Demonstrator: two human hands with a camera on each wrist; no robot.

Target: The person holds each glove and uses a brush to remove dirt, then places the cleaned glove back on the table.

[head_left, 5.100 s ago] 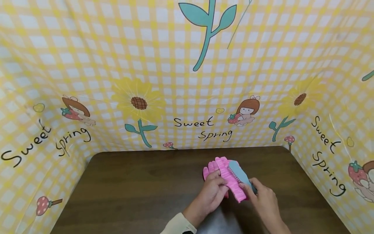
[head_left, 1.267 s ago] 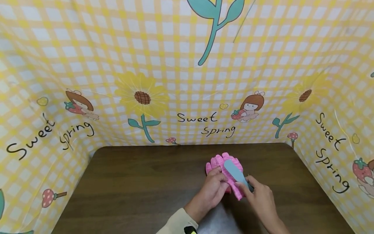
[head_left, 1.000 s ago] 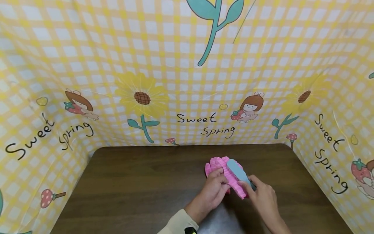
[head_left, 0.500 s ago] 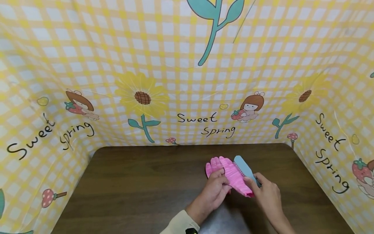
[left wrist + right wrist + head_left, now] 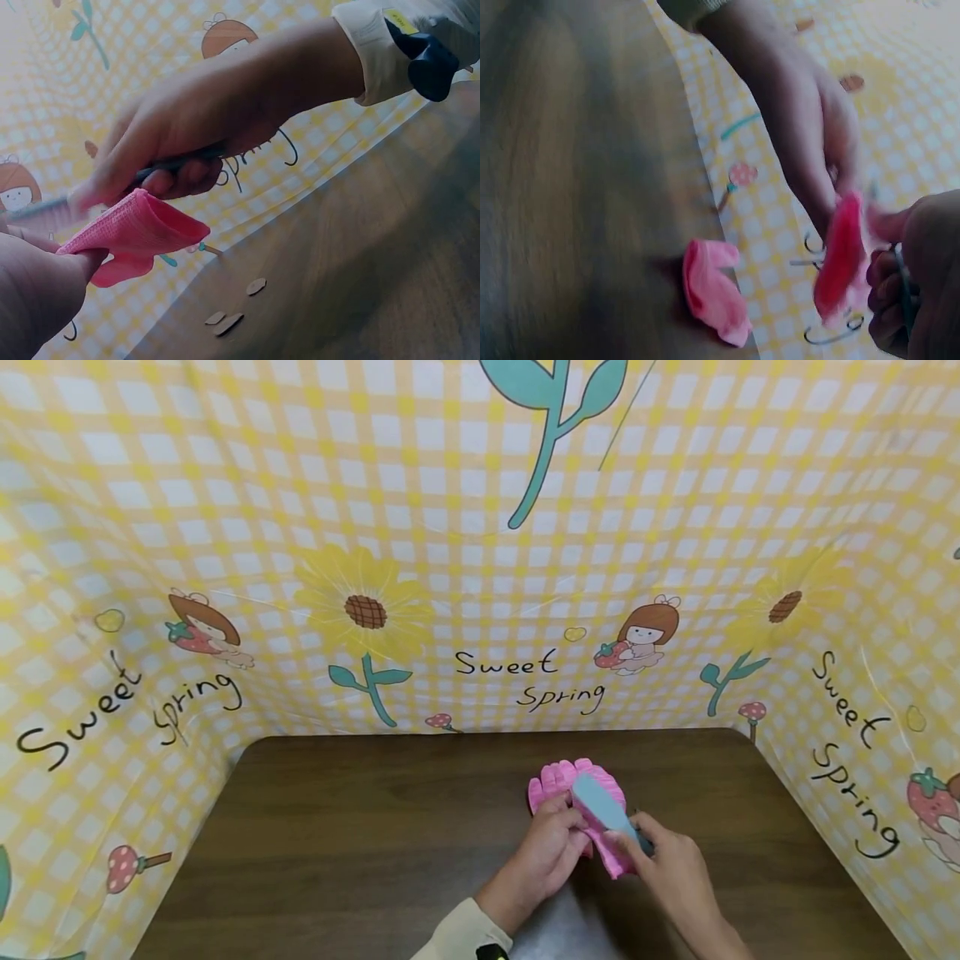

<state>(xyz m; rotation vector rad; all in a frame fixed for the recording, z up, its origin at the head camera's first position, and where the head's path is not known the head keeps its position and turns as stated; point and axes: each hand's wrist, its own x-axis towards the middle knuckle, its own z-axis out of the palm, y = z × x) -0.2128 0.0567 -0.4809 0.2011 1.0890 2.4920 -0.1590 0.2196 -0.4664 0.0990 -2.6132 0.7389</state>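
Observation:
Over the table, my left hand [image 5: 551,847] pinches a pink knit glove [image 5: 611,860] near its cuff. My right hand [image 5: 678,868] grips the dark handle of a pale blue brush [image 5: 600,802], whose head lies across the glove with its bristle side turned down. Most of the glove's palm is hidden beneath that brush head. In the left wrist view the cuff of the glove [image 5: 146,232] gapes beside the right hand [image 5: 202,112] and the dark handle [image 5: 180,160]. A second pink glove [image 5: 712,292] lies on the table in the right wrist view.
The dark wooden table [image 5: 360,852] is bounded by a yellow checked cloth [image 5: 480,568] at the back and both sides. Several small pale flat shapes [image 5: 229,324] show on the table surface in the left wrist view.
The brush goes back and forth over the glove. Since half a second ago its head has swung left from the glove's right edge onto the palm. The left hand stays nearly still.

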